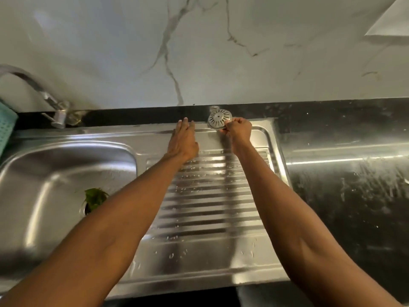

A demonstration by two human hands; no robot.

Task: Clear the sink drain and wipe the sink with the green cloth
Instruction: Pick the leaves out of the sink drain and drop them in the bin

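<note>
My right hand (239, 130) pinches the rim of a round metal drain strainer (218, 119), which is at the back edge of the drainboard, tilted up against the black counter strip. My left hand (182, 140) lies flat and open on the drainboard just left of it, fingers stretched toward the wall. In the steel sink basin (44, 173) at the left, the drain hole holds a clump of green leafy scraps (95, 198). A teal-green thing (6, 125), ribbed like a cloth or a basket, shows at the far left edge, mostly cut off.
A ridged, wet drainboard (210, 196) fills the middle between my forearms. A chrome tap (53, 107) stands at the back left of the basin. Black stone counter (343, 173) with water streaks lies to the right. A marble wall (199, 52) rises behind.
</note>
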